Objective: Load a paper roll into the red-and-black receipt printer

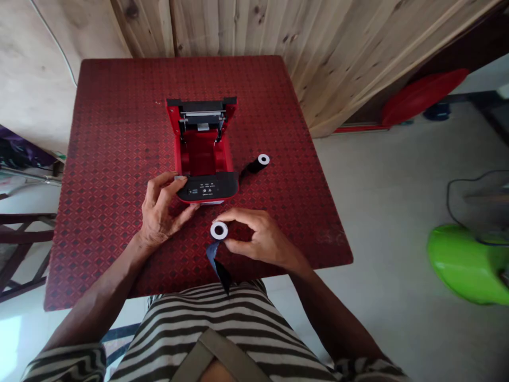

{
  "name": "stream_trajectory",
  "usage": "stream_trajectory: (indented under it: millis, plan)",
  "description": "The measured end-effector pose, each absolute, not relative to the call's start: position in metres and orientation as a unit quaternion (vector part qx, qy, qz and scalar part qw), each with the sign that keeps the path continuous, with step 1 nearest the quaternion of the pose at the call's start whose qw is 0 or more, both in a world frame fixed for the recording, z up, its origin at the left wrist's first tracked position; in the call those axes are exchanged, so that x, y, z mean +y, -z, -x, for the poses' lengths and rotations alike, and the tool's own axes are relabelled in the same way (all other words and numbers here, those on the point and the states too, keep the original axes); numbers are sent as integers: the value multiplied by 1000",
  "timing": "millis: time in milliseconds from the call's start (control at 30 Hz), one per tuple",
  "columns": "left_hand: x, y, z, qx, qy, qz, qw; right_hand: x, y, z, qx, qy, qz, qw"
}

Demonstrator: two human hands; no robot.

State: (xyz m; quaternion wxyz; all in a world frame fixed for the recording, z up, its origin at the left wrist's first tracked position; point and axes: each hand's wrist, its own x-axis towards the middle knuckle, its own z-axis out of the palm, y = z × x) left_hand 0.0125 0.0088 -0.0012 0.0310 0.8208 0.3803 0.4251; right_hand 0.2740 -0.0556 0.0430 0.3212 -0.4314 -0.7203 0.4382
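White-ended roll (pixel 224 232), lower centre, seemed light, best held by its rim; right hand (pixel 266 236) pinched it, left hand (pixel 158 212) clasped the printer (pixel 207 187).

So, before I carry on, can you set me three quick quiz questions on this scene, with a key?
1. True or false: the right hand holds a roll with a dark strip hanging down.
2. Which hand touches the front panel of the red machine?
3. The other roll lies on the table:
A. left of the machine
B. right of the machine
C. behind the machine

Key: 1 true; 2 the left hand; 3 B.
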Motion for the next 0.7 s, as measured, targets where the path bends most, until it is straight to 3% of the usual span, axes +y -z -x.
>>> stream_trajectory:
  millis: [167, 400, 567, 700]
  plan:
    - [8, 1, -13, 392, -416, -820, 28, -73, -4, -264, -688, -439, 489, 309]
    - [8, 1, -12, 395, -409, -823, 20, -72, -21, -294, -611, -485, 527, 337]
    - [9, 2, -12, 389, -411, -825, 12, -30, -2, -334, -514, -273, 664, 468]
    - [9, 3, -11, 398, -403, -824, 10, 13, 29, -342, -556, -276, 645, 446]
